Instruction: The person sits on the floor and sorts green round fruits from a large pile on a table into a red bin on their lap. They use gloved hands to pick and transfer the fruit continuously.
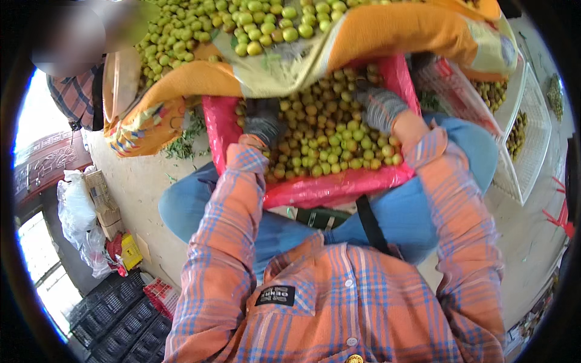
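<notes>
Between my knees is a container with a pink plastic liner (317, 190), filled with small round fruits (313, 131), likely jujubes. Brownish ones lie mostly at the back and greener ones towards me. My left hand (263, 122), in a dark striped knit glove, reaches in along the left side; its fingers are dark and blurred. On the right side, my right hand (381, 106) wears a grey striped glove and touches the fruit near the back. Its fingertips are blurred, so a fruit in its grasp cannot be made out. The overhanging sheet hides part of the container's back.
Beyond the container, an orange and yellow woven sheet (404, 36) bears many green fruits (177, 38). White plastic baskets (529, 149) holding fruit stand at right. A person in a plaid sleeve (75, 97) is at upper left. Black crates (113, 313) stand at lower left.
</notes>
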A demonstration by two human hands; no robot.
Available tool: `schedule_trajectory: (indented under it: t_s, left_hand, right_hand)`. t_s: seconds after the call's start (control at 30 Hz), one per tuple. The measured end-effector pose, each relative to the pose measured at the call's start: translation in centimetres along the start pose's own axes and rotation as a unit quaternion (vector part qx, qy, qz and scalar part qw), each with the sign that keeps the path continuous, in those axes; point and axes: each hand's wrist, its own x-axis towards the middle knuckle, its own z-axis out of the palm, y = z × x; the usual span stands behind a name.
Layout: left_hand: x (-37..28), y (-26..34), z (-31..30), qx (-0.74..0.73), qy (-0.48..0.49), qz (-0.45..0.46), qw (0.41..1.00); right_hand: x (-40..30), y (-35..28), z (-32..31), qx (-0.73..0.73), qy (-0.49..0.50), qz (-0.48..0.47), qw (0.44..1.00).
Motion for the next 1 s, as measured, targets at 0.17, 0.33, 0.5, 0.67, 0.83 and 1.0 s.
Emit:
schedule_trajectory:
  t_s: [0.17,0.33,0.5,0.67,0.83,1.0]
  left_hand:
    - [-0.3,3.6,-8.9,-0.205,-0.190,0.019,0.960]
    - [-3.3,3.5,-17.8,-0.315,-0.116,0.103,0.936]
    - [0.1,-0.7,-22.9,-0.150,0.114,0.024,0.982]
    - [3.4,-6.0,-19.3,-0.061,0.148,-0.075,0.984]
    - [5.0,-6.5,-19.0,-0.094,0.159,-0.139,0.973]
    - [5.7,-6.9,-19.2,-0.111,0.108,-0.150,0.976]
  right_hand:
    - [0.3,-1.0,-3.4,0.022,-0.108,0.075,0.991]
    - [-2.4,-3.6,-11.3,0.218,-0.041,0.068,0.973]
    - [-1.5,-6.5,-18.3,0.424,0.054,0.071,0.901]
    - [8.7,-7.9,-19.8,0.069,0.200,0.109,0.971]
    - [18.9,-6.8,-16.2,-0.062,0.023,0.278,0.958]
    - [20.6,-11.1,-17.1,-0.042,0.027,0.097,0.994]
